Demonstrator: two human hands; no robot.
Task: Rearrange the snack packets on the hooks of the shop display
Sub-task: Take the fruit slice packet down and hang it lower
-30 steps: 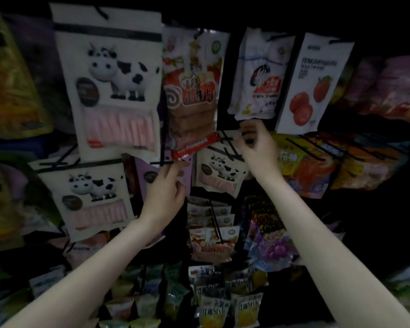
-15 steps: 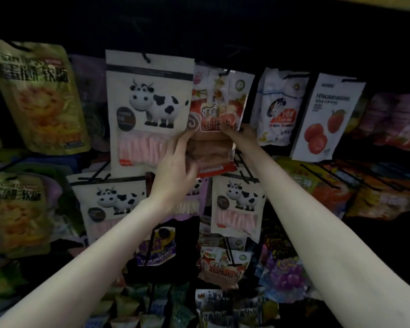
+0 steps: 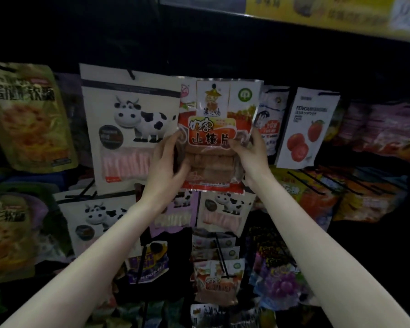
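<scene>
Both hands hold one red snack packet (image 3: 217, 136) up against the hook display.

The left hand (image 3: 166, 171) grips the packet's left edge, fingers curled round it with the thumb on the front; the right hand (image 3: 251, 152) pinches its right edge, thumb on the front and fingers behind. The packet is upright at the centre of the view. At its 9 o'clock, just beside it, hangs a large cow packet (image 3: 130, 129); at 3 o'clock a white tomato packet (image 3: 305, 129); at 6 o'clock a small cow packet (image 3: 225, 209).
</scene>
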